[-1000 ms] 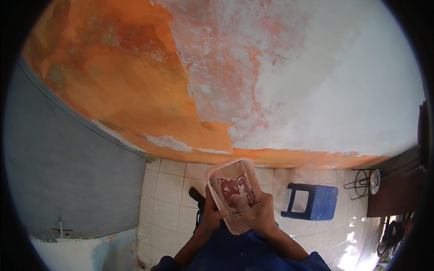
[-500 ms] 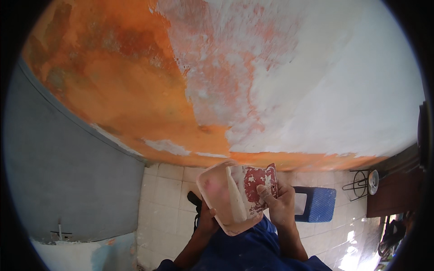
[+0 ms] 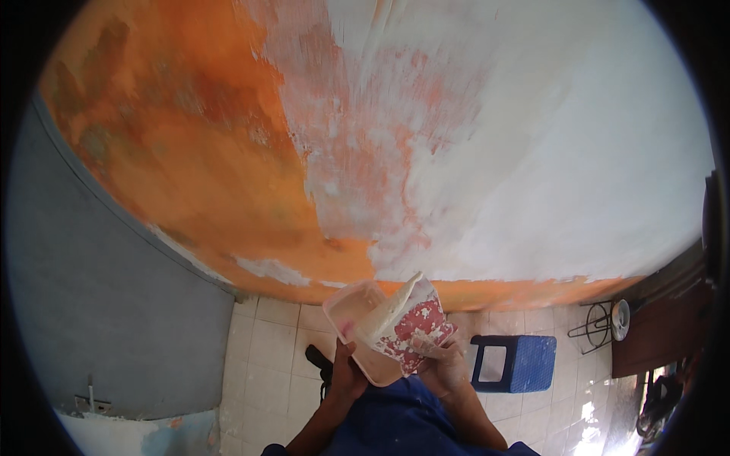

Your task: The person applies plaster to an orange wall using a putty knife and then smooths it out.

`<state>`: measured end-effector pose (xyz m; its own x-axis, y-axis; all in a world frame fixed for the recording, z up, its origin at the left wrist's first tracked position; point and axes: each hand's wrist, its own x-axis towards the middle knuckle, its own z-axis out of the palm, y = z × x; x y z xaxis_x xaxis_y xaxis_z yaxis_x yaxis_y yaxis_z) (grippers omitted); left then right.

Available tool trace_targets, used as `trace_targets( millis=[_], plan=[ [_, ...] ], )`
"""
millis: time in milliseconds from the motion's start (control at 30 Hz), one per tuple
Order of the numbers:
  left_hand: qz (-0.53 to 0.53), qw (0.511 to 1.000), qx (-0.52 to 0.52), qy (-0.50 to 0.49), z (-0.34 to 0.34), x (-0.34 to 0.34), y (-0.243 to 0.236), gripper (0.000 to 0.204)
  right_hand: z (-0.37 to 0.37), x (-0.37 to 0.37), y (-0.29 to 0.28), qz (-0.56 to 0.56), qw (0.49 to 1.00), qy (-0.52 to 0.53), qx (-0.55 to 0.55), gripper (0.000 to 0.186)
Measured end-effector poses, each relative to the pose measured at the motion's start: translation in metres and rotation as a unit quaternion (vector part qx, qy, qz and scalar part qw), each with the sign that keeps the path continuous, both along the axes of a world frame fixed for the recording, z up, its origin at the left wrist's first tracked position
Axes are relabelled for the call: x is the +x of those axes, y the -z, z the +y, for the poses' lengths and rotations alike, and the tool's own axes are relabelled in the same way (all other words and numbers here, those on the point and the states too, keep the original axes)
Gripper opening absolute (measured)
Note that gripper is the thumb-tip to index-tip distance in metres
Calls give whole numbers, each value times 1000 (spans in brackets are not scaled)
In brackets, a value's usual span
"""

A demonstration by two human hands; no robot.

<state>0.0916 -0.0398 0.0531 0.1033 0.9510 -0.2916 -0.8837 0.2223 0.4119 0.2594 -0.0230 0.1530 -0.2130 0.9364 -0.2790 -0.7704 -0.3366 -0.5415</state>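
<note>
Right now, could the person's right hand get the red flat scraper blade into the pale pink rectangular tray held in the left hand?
Probably yes: the right hand holds the red scraper against the open pink tray in the left hand, with nothing between.

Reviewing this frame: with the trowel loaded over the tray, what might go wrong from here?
1. The red scraper blade in the right hand is tilted and carries white putty; some may drop onto the tiled floor or the blue clothing.
2. The left hand grips the pink tray only from beneath, and it leans, so it might tip.
</note>
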Motion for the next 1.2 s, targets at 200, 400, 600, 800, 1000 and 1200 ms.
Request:
trace_targets(
  millis=[200,400,600,800,1000,1200],
  plan=[
    [-6,1000,12,1,6,-1,-1,75,3,-14,-10,29,999,26,-4,28],
    [34,998,45,-5,8,-4,-20,76,8,-4,-22,-231,967,45,98,17],
    [146,988,56,-10,13,-20,-36,82,3,-33,-33,-582,759,122,265,13],
    [119,991,55,-9,7,-41,-31,85,-13,-66,-21,-601,728,175,279,16],
    [143,987,76,-12,4,-62,-22,89,-10,-85,16,-637,687,143,319,8],
    [150,986,72,-12,1,-73,-29,92,-15,-94,8,-658,690,121,275,10]
  ],
)
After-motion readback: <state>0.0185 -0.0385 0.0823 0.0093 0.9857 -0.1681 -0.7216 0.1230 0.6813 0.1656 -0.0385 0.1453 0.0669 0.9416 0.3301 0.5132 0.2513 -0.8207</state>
